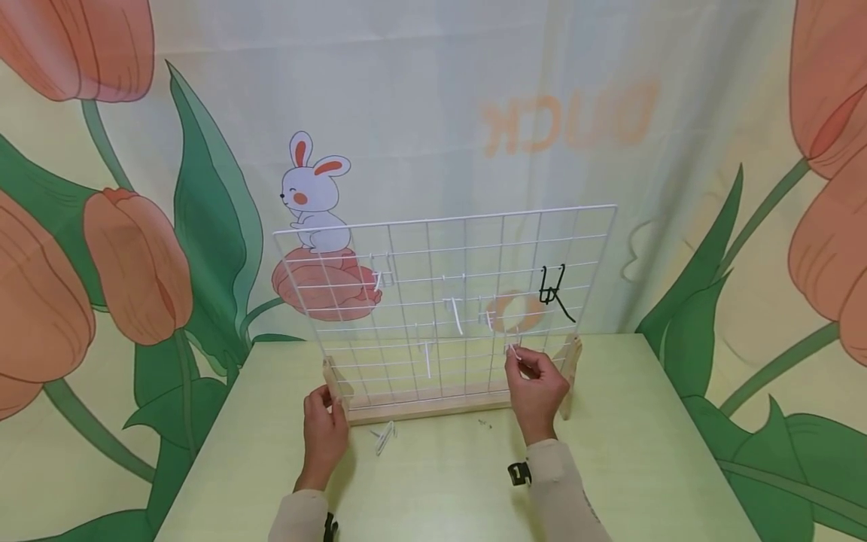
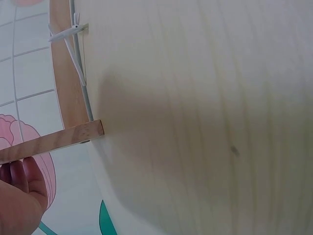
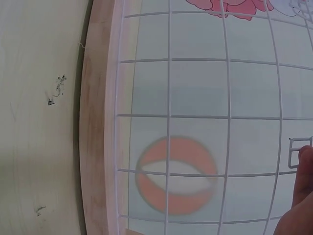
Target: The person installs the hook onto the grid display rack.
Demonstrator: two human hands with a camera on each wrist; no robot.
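Observation:
A white wire grid panel [image 1: 440, 286] stands in a wooden base [image 1: 420, 410]. At the panel's lower right, my right hand [image 1: 538, 391] pinches a small white wire hook [image 1: 515, 351] against the grid; in the right wrist view the hook's square wire back [image 3: 293, 152] shows beside a fingertip. My left hand [image 1: 325, 433] grips the base's left wooden side support [image 2: 54, 142], its fingers curled at the wood's edge. Several white hooks hang on the grid, among them a middle one [image 1: 457, 316] and a lower one [image 1: 427, 360]. A black hook [image 1: 552, 290] hangs at the upper right.
A loose white hook [image 1: 384, 436] lies on the pale table [image 1: 433, 489] in front of the base, right of my left hand. Small dark marks [image 1: 485, 424] show on the tabletop. A printed curtain [image 1: 420, 113] with tulips and a rabbit hangs behind the panel.

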